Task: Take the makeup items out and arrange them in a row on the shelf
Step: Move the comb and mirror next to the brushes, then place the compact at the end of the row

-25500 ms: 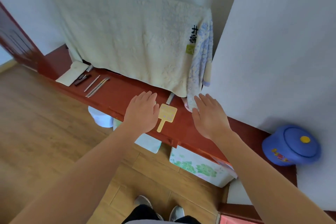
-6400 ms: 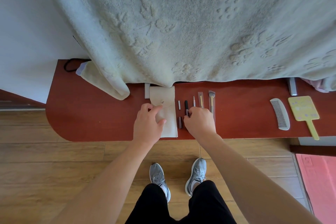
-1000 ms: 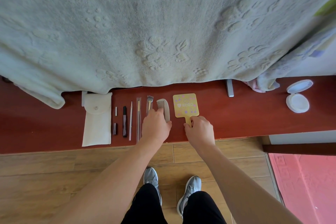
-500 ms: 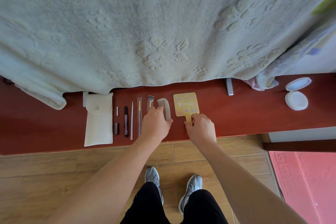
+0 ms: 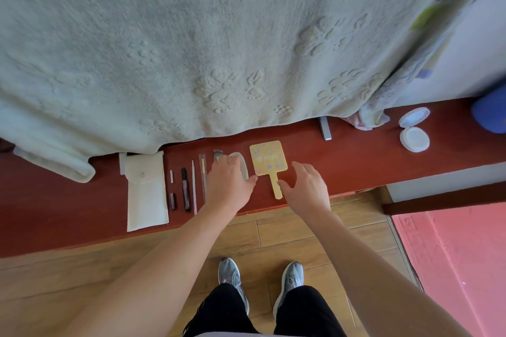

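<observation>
On the red-brown shelf (image 5: 356,161) a row runs left to right: a white pouch (image 5: 146,191), two small dark caps (image 5: 172,189), a dark makeup pen (image 5: 185,189), a thin pale stick (image 5: 193,186), a wrapped brush (image 5: 203,180), a second brush (image 5: 217,154), a pale comb (image 5: 242,167) and a yellow hand mirror (image 5: 268,161). My left hand (image 5: 230,183) lies over the comb, fingers spread. My right hand (image 5: 306,186) hovers just right of the mirror's handle, fingers relaxed, holding nothing.
A large cream towel (image 5: 219,49) hangs over the back of the shelf. A white compact (image 5: 413,128) lies open at the right, beside a blue container (image 5: 490,112). A small grey bar (image 5: 325,128) lies behind the mirror. A pink mat (image 5: 451,254) covers the floor at right.
My right hand has let go of the mirror's handle and moved a little right, fingers opened. My left hand has slid up over the comb.
</observation>
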The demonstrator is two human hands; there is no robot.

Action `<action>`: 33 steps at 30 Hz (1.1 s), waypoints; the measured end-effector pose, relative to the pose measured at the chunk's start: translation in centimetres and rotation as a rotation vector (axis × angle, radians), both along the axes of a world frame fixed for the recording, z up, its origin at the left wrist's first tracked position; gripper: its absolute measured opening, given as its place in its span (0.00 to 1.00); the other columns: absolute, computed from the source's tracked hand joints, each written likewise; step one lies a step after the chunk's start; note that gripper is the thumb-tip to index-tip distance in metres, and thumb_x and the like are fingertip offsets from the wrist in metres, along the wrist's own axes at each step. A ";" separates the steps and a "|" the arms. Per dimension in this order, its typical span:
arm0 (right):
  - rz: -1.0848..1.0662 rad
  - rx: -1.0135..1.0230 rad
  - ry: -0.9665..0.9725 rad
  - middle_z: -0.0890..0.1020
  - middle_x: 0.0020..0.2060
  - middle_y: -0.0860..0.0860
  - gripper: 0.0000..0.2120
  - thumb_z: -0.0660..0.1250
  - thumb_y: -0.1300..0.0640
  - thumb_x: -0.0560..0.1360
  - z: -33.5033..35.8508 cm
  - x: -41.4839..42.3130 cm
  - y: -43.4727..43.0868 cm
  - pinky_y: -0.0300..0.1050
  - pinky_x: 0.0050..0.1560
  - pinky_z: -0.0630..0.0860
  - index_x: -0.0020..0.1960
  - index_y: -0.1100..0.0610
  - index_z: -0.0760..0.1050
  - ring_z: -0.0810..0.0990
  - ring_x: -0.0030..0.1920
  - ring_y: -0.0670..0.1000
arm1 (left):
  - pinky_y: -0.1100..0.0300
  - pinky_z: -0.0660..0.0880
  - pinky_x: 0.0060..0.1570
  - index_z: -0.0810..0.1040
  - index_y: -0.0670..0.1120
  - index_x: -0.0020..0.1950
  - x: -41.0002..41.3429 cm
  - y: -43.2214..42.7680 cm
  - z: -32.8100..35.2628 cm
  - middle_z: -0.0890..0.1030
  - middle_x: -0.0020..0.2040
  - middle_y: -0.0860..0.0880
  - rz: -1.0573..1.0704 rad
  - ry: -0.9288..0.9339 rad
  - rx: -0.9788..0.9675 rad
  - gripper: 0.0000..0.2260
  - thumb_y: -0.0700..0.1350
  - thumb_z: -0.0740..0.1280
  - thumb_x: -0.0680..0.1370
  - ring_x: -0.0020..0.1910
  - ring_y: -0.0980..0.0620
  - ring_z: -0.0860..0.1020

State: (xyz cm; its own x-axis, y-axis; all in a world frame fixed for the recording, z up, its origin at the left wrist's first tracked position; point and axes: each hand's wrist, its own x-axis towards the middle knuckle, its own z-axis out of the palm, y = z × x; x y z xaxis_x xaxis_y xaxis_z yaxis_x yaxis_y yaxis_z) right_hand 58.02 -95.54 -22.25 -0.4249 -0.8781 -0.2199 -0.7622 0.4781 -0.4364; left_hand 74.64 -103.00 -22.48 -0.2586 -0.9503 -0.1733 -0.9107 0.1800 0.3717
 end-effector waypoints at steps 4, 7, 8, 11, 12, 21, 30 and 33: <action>-0.021 -0.007 0.020 0.68 0.73 0.53 0.35 0.68 0.44 0.76 1.1 -1.5 1.5 0.49 0.69 0.68 0.77 0.57 0.61 0.66 0.72 0.54 | 0.48 0.64 0.71 0.64 0.47 0.76 -1.1 0.4 1.4 0.66 0.76 0.44 -0.100 0.056 0.008 0.34 0.61 0.68 0.76 0.74 0.44 0.65; -0.020 -0.018 0.014 0.64 0.76 0.53 0.39 0.68 0.42 0.75 2.0 -3.5 2.8 0.51 0.71 0.66 0.78 0.56 0.56 0.62 0.75 0.54 | 0.49 0.58 0.75 0.59 0.46 0.79 -2.7 0.8 2.9 0.60 0.79 0.44 -0.151 0.111 0.023 0.38 0.60 0.69 0.76 0.78 0.45 0.58; -0.018 -0.016 0.011 0.63 0.76 0.53 0.40 0.68 0.42 0.75 2.4 -4.4 3.3 0.51 0.72 0.65 0.79 0.56 0.55 0.61 0.76 0.54 | 0.48 0.58 0.75 0.58 0.47 0.79 -3.4 1.0 3.3 0.58 0.80 0.45 -0.158 0.127 0.028 0.38 0.60 0.69 0.75 0.78 0.45 0.57; -0.017 -0.022 0.007 0.60 0.78 0.52 0.41 0.67 0.40 0.75 3.4 -7.8 4.8 0.51 0.73 0.62 0.79 0.55 0.53 0.58 0.77 0.53 | 0.48 0.57 0.76 0.56 0.49 0.80 -6.0 2.0 4.4 0.56 0.81 0.46 -0.170 0.149 0.027 0.39 0.60 0.70 0.75 0.79 0.47 0.55; -0.019 -0.027 0.007 0.60 0.78 0.52 0.42 0.67 0.40 0.75 3.7 -9.2 5.4 0.51 0.74 0.62 0.79 0.55 0.52 0.57 0.77 0.53 | 0.49 0.57 0.76 0.55 0.49 0.80 -7.1 2.5 4.7 0.56 0.81 0.46 -0.170 0.152 0.024 0.39 0.60 0.70 0.75 0.79 0.47 0.54; -0.040 -0.008 0.007 0.57 0.79 0.53 0.45 0.68 0.38 0.74 5.6 -25.2 12.7 0.52 0.75 0.59 0.80 0.56 0.49 0.54 0.78 0.54 | 0.50 0.59 0.76 0.50 0.51 0.81 -19.9 9.3 5.0 0.53 0.81 0.47 -0.119 0.184 0.069 0.42 0.61 0.69 0.75 0.79 0.48 0.54; -0.050 0.079 0.005 0.59 0.77 0.55 0.46 0.70 0.38 0.73 5.1 -35.6 12.5 0.52 0.73 0.64 0.79 0.58 0.51 0.59 0.76 0.55 | 0.48 0.59 0.75 0.54 0.52 0.80 -26.6 12.1 2.1 0.55 0.81 0.46 -0.158 0.016 0.144 0.38 0.58 0.69 0.77 0.79 0.44 0.54; -0.072 0.104 -0.010 0.60 0.77 0.55 0.47 0.71 0.39 0.72 3.7 -37.4 10.1 0.53 0.73 0.64 0.79 0.58 0.51 0.60 0.76 0.56 | 0.47 0.60 0.75 0.55 0.53 0.80 -26.6 11.6 -0.3 0.55 0.81 0.46 -0.176 -0.103 0.170 0.36 0.58 0.68 0.77 0.79 0.43 0.54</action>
